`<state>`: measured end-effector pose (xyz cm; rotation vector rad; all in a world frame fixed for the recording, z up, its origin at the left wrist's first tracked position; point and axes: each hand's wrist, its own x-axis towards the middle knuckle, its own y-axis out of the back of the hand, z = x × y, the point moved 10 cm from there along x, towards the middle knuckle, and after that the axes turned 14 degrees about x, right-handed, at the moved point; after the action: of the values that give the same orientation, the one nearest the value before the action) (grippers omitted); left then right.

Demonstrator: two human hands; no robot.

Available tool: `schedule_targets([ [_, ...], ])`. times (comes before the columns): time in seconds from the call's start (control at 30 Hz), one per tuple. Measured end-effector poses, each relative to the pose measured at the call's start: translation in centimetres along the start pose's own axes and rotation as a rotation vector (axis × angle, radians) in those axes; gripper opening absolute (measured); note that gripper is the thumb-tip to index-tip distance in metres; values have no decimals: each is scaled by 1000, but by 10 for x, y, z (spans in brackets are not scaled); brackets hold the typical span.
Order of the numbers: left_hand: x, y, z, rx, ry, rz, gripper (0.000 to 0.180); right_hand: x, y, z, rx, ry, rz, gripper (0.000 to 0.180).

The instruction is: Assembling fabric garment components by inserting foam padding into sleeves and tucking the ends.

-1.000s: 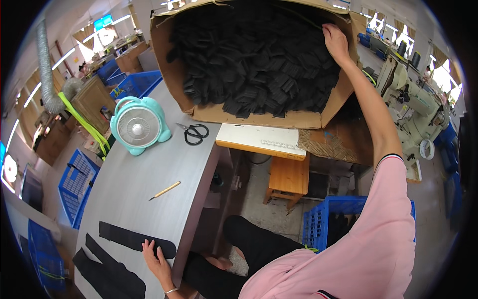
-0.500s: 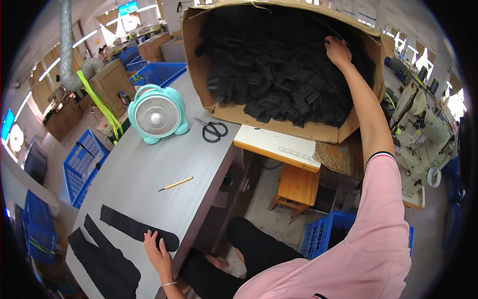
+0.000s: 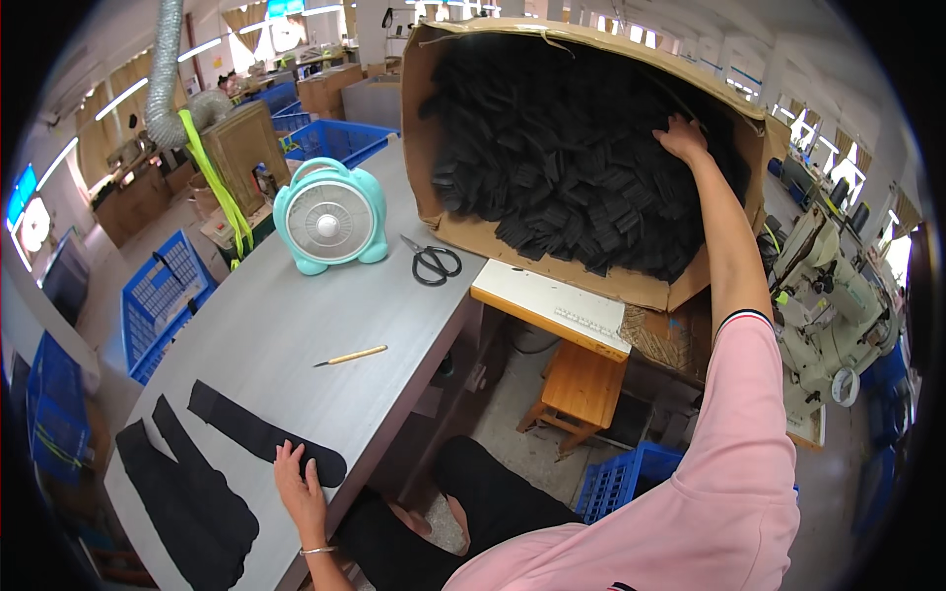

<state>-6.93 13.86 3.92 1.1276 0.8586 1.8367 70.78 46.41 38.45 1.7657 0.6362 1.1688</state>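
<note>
My left hand (image 3: 299, 488) lies on the table's near edge, fingers spread over the rounded end of a long black fabric strip (image 3: 232, 418). Left of that strip is a larger black fabric piece (image 3: 187, 502) with a slanting narrow arm. My right hand (image 3: 682, 140) reaches into a big cardboard carton (image 3: 448, 236) tipped toward me. Its fingers are apart and touch the heap of small black fabric pieces (image 3: 562, 167) inside; no piece shows clearly in its grasp.
On the grey table (image 3: 296, 315) stand a turquoise fan (image 3: 330, 225), black-handled scissors (image 3: 431, 264) and a thin wooden-handled tool (image 3: 352, 356). A wooden stool (image 3: 572, 386) and blue crate (image 3: 616, 483) sit below. Sewing machines (image 3: 828, 286) stand at right, blue baskets (image 3: 168, 300) at left.
The whole view has shifted, so the carton and heap sit lower in the picture. My right hand stays at the heap's right side, and my left hand remains on the strip.
</note>
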Motion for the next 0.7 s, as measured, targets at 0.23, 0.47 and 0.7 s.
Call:
schedule_targets([
  [0.23, 5, -7, 4, -20, -25, 12, 29, -27, 29, 10, 375, 198, 314, 73],
  [0.47, 2, 2, 2, 41, -25, 18, 29, -23, 61, -19, 455, 306, 433, 40],
  [0.7, 3, 0, 5, 92, -7, 1, 30, 25, 26, -18, 486, 366, 549, 44],
])
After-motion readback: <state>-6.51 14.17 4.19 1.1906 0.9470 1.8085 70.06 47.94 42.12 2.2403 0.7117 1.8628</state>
